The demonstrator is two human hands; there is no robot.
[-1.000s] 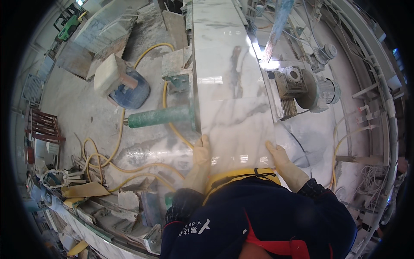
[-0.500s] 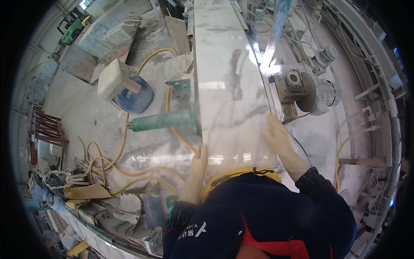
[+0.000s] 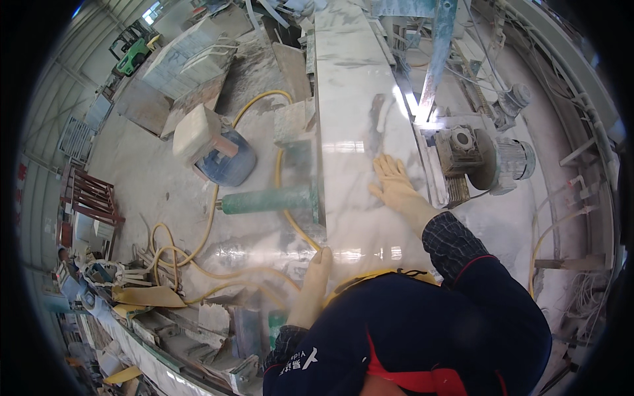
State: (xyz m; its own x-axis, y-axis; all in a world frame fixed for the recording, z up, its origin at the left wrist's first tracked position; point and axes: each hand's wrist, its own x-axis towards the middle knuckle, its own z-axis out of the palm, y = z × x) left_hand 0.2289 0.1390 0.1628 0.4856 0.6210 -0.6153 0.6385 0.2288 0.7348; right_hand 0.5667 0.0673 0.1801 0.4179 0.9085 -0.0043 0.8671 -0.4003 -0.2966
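Note:
A long white marble slab point(image 3: 350, 191) with grey veins runs away from my body and shines in places. My left hand point(image 3: 316, 280), in a cream rubber glove, grips its near left edge; the fingers over the side are mostly hidden. My right hand point(image 3: 396, 188), in a matching glove, lies flat on the slab's top right of the middle, fingers spread. Just beyond its fingertips is a darker brown-grey vein point(image 3: 376, 119). A yellow apron point(image 3: 356, 280) shows between my body and the slab.
Left of the slab are a green roller point(image 3: 264, 201), a blue drum point(image 3: 228, 162) with a pale block on it, and a winding yellow hose point(image 3: 205, 231). A dusty motor point(image 3: 512, 162) and a blue post point(image 3: 439, 59) stand at the right. Stone offcuts point(image 3: 191, 330) lie lower left.
My right hand has left the slab's right edge and moved inward, now flat on the top. My left hand stays at the left edge. The whole view has shifted slightly.

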